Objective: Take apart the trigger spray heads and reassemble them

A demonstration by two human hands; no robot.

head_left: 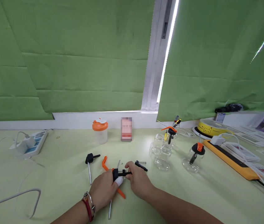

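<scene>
My left hand (104, 189) and my right hand (138, 180) meet low in the middle of the table, both pinching a small black pump part (119, 173). The left thumb wears a white finger cover. An orange lever (104, 164) lies just behind the left hand, and another orange piece pokes out under it. A thin metal rod (110, 210) runs toward me beneath the left hand. Close to the right hand lie a black handle piece (141, 165) and a small spring (142, 162). A black-headed piston with a metal stem (89, 165) lies to the left.
Clear glass cups (161, 152) stand to the right, two with black-and-orange pump heads (197, 149). An orange-lidded jar (100, 130) and a small card stand at the back. A power strip (33, 141) and grey cable lie left; a yellow tin and orange-edged tray right.
</scene>
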